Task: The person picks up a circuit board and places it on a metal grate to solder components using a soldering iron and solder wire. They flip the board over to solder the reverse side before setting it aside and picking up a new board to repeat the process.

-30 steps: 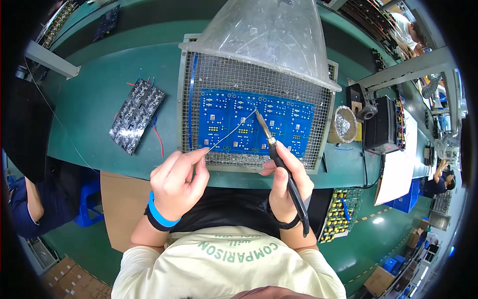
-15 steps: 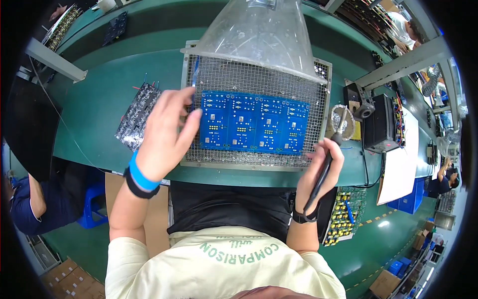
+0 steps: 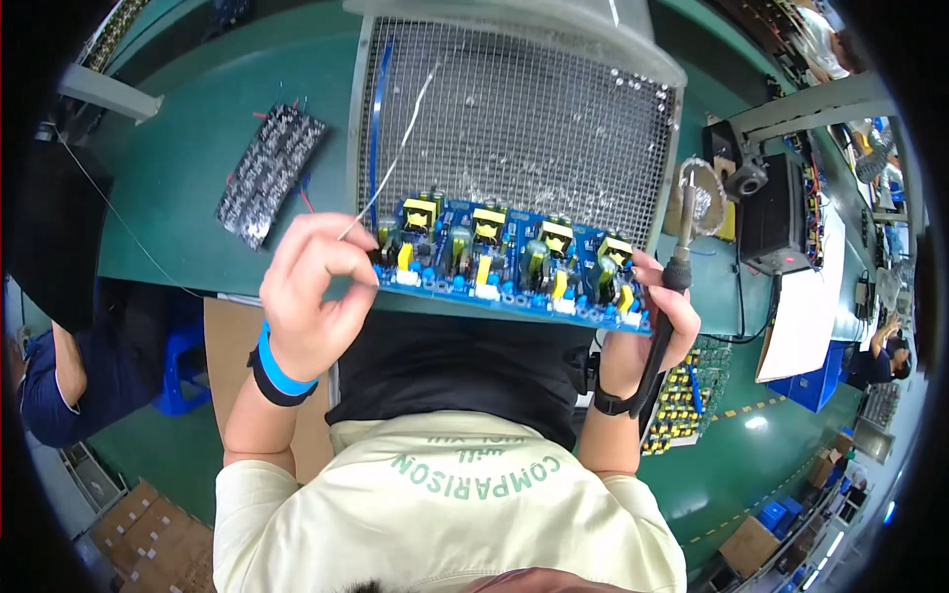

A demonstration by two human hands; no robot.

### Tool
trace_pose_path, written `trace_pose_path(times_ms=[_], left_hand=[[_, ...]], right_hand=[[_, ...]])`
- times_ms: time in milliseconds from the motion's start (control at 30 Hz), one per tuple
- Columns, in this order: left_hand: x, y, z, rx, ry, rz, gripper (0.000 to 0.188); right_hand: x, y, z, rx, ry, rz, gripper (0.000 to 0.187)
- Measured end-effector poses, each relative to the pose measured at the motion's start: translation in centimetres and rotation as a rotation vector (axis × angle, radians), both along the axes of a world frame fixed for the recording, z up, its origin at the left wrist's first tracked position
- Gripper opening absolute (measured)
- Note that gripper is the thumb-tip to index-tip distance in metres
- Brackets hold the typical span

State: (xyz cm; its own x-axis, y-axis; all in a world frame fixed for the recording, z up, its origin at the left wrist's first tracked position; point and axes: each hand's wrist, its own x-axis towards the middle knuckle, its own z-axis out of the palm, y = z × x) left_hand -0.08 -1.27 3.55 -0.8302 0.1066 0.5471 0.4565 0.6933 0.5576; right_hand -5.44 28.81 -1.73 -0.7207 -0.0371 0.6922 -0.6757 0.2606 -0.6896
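Note:
A long blue circuit board (image 3: 473,288) is tilted up at the near edge of the mesh, its component side showing yellow transformers, capacitors and white connectors. My left hand (image 3: 316,282) is closed at the board's left end, with a thin silvery solder wire (image 3: 405,138) sticking up from its fingers. At the right end, the fingers of my right hand (image 3: 652,321) grip the board's edge. That same hand also holds a soldering iron (image 3: 676,277) with a black handle, its metal tip pointing away from me. The board's solder side is hidden.
Beneath the board lies a metal mesh grate (image 3: 514,109) under a clear plastic hood (image 3: 554,20). A dark populated board (image 3: 272,173) rests at left. To the right stand a round tip-cleaning dish (image 3: 704,203) and a black box (image 3: 774,222). Another person (image 3: 59,385) sits at left.
The board, flat with its solder side up before, is now lifted toward me and turned component side up. Both hands have closed on its ends. The solder wire now shows clearly.

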Motion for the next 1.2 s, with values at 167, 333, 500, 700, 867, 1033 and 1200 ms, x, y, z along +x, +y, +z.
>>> trace_pose_path(times_ms=[167,333,500,700,867,1033,1200], left_hand=[[2.0,1.3,-1.9,0.006,-0.108,0.036,0.042],[2.3,2.1,-1.9,-0.080,-0.146,0.090,0.045],[2.2,2.5,-0.8,-0.257,-0.126,0.028,0.048],[2.5,2.9,-1.9,-0.292,-0.084,-0.057,0.039],[2.4,3.0,-2.5,-0.341,-0.022,-0.100,0.035],[2.0,3.2,-1.8,-0.390,0.003,-0.083,0.039],[0.4,3.0,0.9,-0.376,-0.070,-0.148,0.038]], right_hand=[[1.3,1.0,-2.4,0.019,-0.018,0.017,0.036],[1.9,0.9,-2.2,0.048,0.001,-0.020,0.030],[2.5,1.1,-2.1,0.060,-0.001,-0.024,0.030],[2.8,0.8,-2.2,0.061,0.051,-0.035,0.030],[3.0,0.8,-2.0,0.078,0.058,-0.040,0.034],[2.6,0.8,-1.5,0.084,0.033,-0.036,0.037],[1.5,0.7,-1.4,-0.008,0.019,0.005,0.041]])
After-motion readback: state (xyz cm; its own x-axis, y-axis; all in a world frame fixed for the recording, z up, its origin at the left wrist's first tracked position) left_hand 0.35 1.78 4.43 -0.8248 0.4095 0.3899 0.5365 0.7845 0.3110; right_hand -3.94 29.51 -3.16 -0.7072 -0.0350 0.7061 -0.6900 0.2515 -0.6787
